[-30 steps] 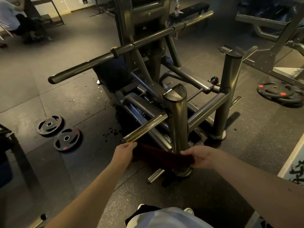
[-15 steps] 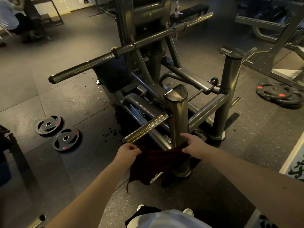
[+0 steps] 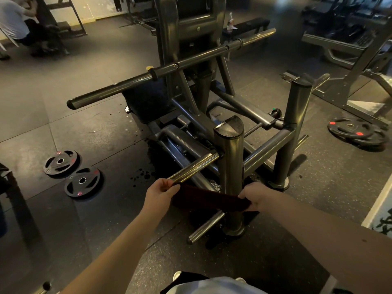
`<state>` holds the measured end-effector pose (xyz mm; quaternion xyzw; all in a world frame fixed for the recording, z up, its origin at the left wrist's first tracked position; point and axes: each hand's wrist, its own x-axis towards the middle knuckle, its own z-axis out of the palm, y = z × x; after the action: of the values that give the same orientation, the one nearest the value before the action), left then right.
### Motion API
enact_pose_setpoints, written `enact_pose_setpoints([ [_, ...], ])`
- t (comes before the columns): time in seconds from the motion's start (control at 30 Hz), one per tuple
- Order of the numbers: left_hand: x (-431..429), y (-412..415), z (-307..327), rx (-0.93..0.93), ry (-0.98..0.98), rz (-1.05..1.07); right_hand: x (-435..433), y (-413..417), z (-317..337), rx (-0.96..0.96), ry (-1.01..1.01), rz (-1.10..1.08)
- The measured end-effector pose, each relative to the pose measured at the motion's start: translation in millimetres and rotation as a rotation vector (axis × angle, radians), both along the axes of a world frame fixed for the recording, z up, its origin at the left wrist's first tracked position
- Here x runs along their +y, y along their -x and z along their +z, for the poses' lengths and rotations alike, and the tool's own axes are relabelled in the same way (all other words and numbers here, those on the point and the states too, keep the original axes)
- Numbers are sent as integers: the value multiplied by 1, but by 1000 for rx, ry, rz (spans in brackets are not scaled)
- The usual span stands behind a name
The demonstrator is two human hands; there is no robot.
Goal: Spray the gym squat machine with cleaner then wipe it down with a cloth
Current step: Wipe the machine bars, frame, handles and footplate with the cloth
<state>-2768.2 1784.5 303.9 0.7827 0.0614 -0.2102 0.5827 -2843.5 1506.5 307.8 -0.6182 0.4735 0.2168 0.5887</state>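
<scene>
The dark red cloth (image 3: 209,199), slack and bunched half a second ago, is again pulled into a flat band across the squat machine's near post (image 3: 231,158). The right hand (image 3: 255,196), then reaching with straight fingers, now grips the cloth's end.

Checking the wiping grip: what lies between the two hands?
In the head view, the dark red cloth stretches between the left hand and right hand, each gripping an end, across the near upright post.

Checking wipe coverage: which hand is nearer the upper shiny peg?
Left. The left hand is at the peg's free end; the right hand is right of the post, both gripping the cloth.
</scene>
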Motion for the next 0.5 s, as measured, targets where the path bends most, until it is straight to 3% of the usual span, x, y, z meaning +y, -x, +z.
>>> enact_pose_setpoints([
  [0.13, 0, 0, 1, -54, 49, 2, 4, -1, 5, -77, 58, 61],
  [0.33, 2, -9, 3, -169, -56, 8, 16, 2, 8, -161, 264, 759],
  [0.5, 13, -29, 8, -254, -128, -84, 30, -1, 12, -265, 467, 749],
])
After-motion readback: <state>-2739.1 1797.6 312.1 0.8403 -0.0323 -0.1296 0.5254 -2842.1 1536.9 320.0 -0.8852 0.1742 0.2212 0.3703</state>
